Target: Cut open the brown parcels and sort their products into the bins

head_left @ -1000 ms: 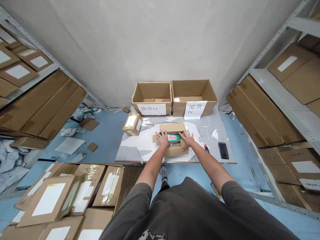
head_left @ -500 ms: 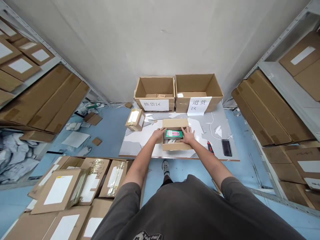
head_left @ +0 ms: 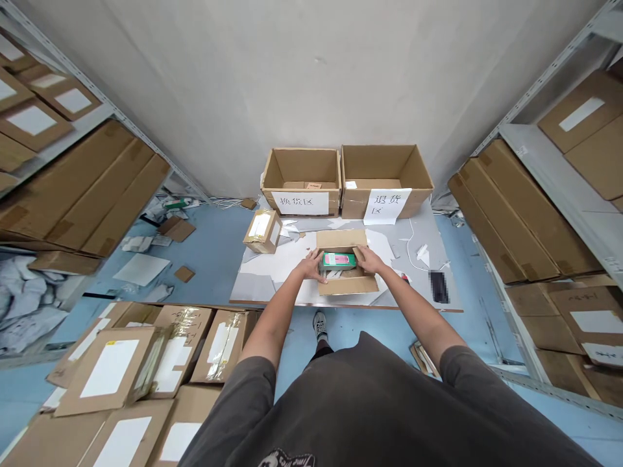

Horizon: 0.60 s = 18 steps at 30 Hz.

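An opened cardboard box (head_left: pixel 348 286) lies on the worktable, its front and back flaps folded outward. Inside it is a green retail box (head_left: pixel 339 260) with a pink picture, along with some white paper. At the cardboard box's left side, my left hand (head_left: pixel 311 266) grips the edge, its fingers bent over the rim. My right hand (head_left: pixel 368 259) holds the right side, thumb and fingers closed about the flap there. A red utility knife (head_left: pixel 405 278) is mostly hidden behind my right forearm.
A taped parcel (head_left: pixel 263 231) stands left of the opened box. Two large open cartons with paper signs, one on the left (head_left: pixel 300 202) and one on the right (head_left: pixel 387 204), line the table's back. A dark pixelated object (head_left: pixel 439 287) is at right. Stacked parcels (head_left: pixel 109 366) crowd the lower left.
My right hand has gone from lying spread on the box's right side to gripping its flap. My left hand's fingers have shifted lower along the left edge. The knife has become more covered.
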Each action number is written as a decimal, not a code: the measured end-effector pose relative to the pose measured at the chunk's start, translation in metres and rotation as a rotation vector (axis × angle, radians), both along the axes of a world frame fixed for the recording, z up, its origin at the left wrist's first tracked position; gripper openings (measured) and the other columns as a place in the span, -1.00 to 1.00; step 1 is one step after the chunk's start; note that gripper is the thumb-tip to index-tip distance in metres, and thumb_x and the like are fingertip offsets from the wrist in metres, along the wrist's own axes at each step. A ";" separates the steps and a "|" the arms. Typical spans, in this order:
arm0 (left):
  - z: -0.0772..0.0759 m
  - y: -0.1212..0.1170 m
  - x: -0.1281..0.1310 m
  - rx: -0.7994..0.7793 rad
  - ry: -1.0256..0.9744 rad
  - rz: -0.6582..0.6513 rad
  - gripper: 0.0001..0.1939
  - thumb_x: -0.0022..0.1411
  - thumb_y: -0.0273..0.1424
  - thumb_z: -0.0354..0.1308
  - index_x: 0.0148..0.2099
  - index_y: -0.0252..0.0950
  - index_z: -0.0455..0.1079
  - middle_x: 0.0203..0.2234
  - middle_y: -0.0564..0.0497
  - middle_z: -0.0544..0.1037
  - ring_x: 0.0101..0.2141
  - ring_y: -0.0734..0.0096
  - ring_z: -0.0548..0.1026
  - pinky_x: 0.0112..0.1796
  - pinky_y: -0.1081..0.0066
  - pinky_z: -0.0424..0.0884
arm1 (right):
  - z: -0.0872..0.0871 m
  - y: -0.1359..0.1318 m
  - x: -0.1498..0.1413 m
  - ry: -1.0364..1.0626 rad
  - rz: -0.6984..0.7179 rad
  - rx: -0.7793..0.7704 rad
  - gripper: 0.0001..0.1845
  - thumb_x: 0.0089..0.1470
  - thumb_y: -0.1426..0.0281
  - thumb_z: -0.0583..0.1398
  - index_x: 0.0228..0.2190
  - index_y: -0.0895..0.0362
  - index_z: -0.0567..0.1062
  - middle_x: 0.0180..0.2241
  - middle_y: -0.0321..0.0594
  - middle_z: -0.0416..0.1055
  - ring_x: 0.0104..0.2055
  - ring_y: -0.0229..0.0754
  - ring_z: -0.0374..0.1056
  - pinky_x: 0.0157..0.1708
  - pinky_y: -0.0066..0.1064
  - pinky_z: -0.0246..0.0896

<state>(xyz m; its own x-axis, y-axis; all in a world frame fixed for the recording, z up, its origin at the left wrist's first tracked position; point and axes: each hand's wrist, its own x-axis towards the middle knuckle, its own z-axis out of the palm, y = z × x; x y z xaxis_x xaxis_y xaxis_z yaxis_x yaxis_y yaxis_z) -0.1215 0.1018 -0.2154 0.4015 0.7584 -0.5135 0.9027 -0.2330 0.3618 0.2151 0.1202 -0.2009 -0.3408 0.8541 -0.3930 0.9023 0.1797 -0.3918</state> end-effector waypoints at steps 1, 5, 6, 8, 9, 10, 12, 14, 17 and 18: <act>0.000 0.000 0.000 -0.001 -0.001 -0.007 0.65 -0.16 0.31 0.49 0.69 -0.19 -0.35 0.63 -0.30 -0.42 0.58 -0.34 -0.30 0.44 -0.09 0.12 | 0.002 0.001 0.010 0.081 0.001 0.016 0.13 0.26 0.30 0.15 0.61 0.04 -0.36 0.60 -0.15 -0.03 0.55 0.16 0.07 0.54 -0.03 -0.03; -0.002 -0.003 0.002 -0.001 0.024 -0.015 0.72 -0.22 0.31 0.52 0.69 -0.18 -0.41 0.62 -0.32 -0.44 0.58 -0.36 -0.31 0.43 -0.11 0.13 | 0.000 -0.001 0.056 0.282 -0.129 0.056 0.08 0.25 0.33 0.12 0.61 0.00 -0.27 0.51 -0.09 0.22 0.29 0.19 0.44 0.37 0.09 0.30; -0.002 -0.003 0.003 0.000 0.032 -0.014 0.73 -0.23 0.30 0.53 0.69 -0.17 -0.44 0.62 -0.32 -0.45 0.58 -0.37 -0.31 0.43 -0.12 0.13 | -0.002 -0.003 0.067 0.273 -0.178 0.067 0.07 0.25 0.30 0.14 0.61 -0.01 -0.24 0.50 -0.08 0.24 0.25 0.20 0.46 0.34 0.11 0.33; -0.003 -0.004 0.006 0.011 0.040 -0.008 0.75 -0.23 0.29 0.54 0.69 -0.16 -0.48 0.63 -0.31 -0.45 0.58 -0.37 -0.30 0.43 -0.13 0.14 | -0.009 -0.006 0.083 0.239 -0.253 0.085 0.06 0.25 0.23 0.16 0.61 -0.03 -0.19 0.52 -0.07 0.19 0.26 0.21 0.45 0.34 0.13 0.33; -0.003 -0.005 0.007 0.019 0.042 -0.005 0.76 -0.23 0.28 0.55 0.69 -0.15 -0.49 0.63 -0.31 -0.44 0.58 -0.37 -0.29 0.43 -0.12 0.14 | -0.013 -0.008 0.088 0.217 -0.278 0.099 0.05 0.26 0.22 0.16 0.61 -0.02 -0.15 0.54 -0.07 0.14 0.33 0.22 0.40 0.37 0.11 0.30; -0.003 -0.005 0.007 0.025 0.044 -0.003 0.76 -0.23 0.27 0.56 0.68 -0.15 -0.50 0.63 -0.30 -0.44 0.58 -0.37 -0.29 0.43 -0.12 0.15 | -0.017 -0.012 0.090 0.186 -0.301 0.117 0.02 0.26 0.21 0.15 0.61 0.00 -0.10 0.56 -0.08 0.08 0.40 0.23 0.31 0.41 0.10 0.25; -0.004 -0.005 0.007 0.036 0.043 -0.002 0.77 -0.24 0.27 0.57 0.68 -0.15 -0.51 0.63 -0.30 -0.43 0.58 -0.36 -0.27 0.43 -0.10 0.15 | -0.029 -0.020 0.086 0.119 -0.333 0.142 -0.05 0.25 0.23 0.12 0.58 0.09 0.05 0.59 -0.07 0.00 0.55 0.22 0.08 0.51 0.07 0.08; -0.005 -0.007 0.005 0.046 0.032 0.003 0.78 -0.25 0.28 0.56 0.68 -0.16 -0.51 0.63 -0.30 -0.42 0.59 -0.32 -0.25 0.43 -0.07 0.14 | -0.040 -0.030 0.075 0.095 -0.330 0.122 -0.09 0.21 0.26 0.10 0.54 0.18 0.17 0.58 -0.03 0.02 0.59 0.20 -0.04 0.55 0.06 -0.04; -0.007 -0.008 0.000 0.071 -0.003 0.010 0.79 -0.25 0.29 0.56 0.68 -0.22 -0.50 0.63 -0.34 -0.42 0.60 -0.21 -0.25 0.44 0.03 0.13 | -0.053 -0.042 0.052 0.160 -0.274 0.062 -0.04 0.14 0.26 0.09 0.53 0.22 0.18 0.51 -0.01 0.20 0.54 0.15 0.12 0.52 0.03 0.02; -0.007 -0.008 -0.001 0.077 -0.010 0.006 0.79 -0.25 0.28 0.56 0.68 -0.24 -0.49 0.63 -0.35 -0.41 0.60 -0.18 -0.26 0.45 0.05 0.13 | -0.055 -0.045 0.046 0.192 -0.251 0.053 -0.02 0.13 0.24 0.09 0.54 0.20 0.17 0.47 -0.02 0.29 0.50 0.16 0.20 0.49 0.06 0.07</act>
<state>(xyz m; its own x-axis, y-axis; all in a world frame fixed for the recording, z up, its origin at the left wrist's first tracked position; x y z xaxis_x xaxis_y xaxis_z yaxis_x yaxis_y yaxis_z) -0.1227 0.0937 -0.2225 0.4015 0.7978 -0.4498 0.9006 -0.2546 0.3522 0.2611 0.0757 -0.2561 -0.1806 0.9384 -0.2945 0.8314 -0.0143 -0.5555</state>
